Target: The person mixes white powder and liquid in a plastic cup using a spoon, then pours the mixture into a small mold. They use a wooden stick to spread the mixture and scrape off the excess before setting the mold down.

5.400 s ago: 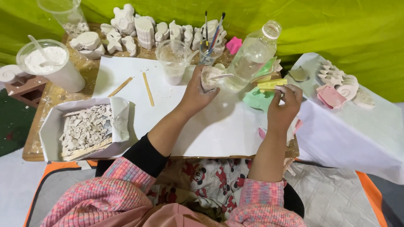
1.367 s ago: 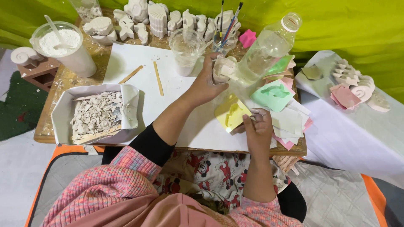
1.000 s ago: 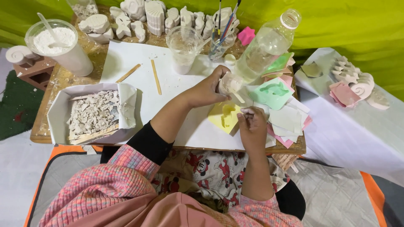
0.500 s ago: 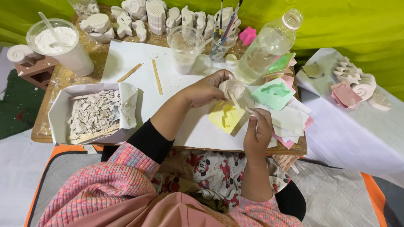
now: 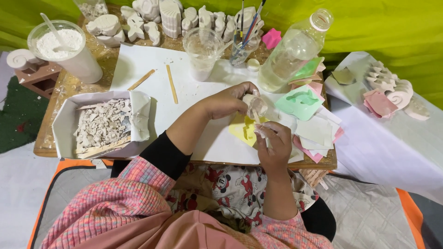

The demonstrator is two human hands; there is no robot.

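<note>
left hand (image 5: 230,99) | tilts small clear cup (image 5: 255,105), mouth toward yellow mould (image 5: 243,129)

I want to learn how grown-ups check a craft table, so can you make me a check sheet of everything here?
Surface: low wooden table with a white paper sheet spread on it.
Job's things: small clear cup tilted over a yellow mould; thin stick at the cup's mouth.
Clutter: green mould, tilted plastic bottle, tub of white powder, box of broken plaster bits, white plaster shapes, brush cup, two wooden sticks.
Hands: left hand grips the cup; right hand pinches the stick.
Cables: nothing seen.
Surroundings: green cloth backdrop, white cloth with more shapes on the right.
</note>
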